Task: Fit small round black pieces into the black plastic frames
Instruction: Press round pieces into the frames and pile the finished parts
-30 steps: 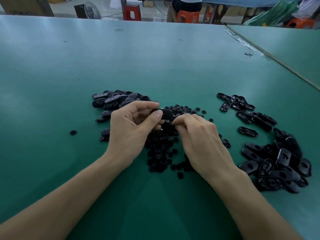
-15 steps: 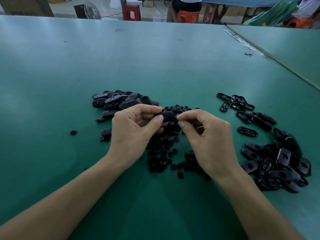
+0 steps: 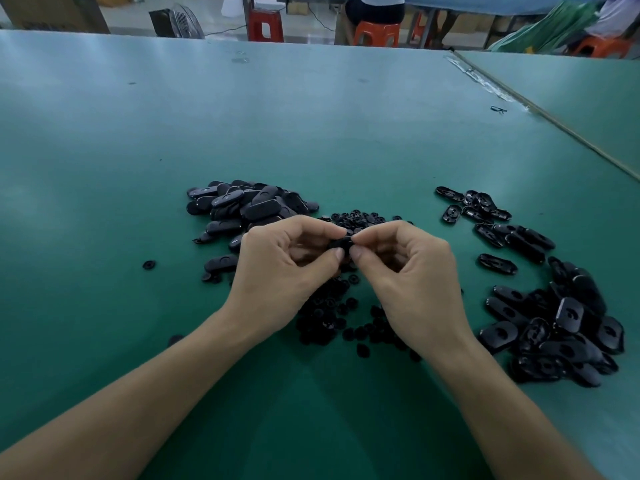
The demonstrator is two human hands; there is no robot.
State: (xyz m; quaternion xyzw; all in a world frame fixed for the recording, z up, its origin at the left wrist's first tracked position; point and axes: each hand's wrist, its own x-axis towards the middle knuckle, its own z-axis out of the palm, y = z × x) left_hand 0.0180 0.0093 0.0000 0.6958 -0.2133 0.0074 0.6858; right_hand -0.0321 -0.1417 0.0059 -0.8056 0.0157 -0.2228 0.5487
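The far counter [image 3: 311, 116] lies open. Nearer, the left frame heap [image 3: 242, 206] and right frame heap [image 3: 561, 327] flank scattered round pieces [image 3: 329, 313].

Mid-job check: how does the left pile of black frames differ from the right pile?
The left pile is a compact heap; the right pile trails loosely from far to near. Left pile pieces mostly show smooth backs; right pile pieces mostly show round recesses. Both are black oblong plastic on the green table.
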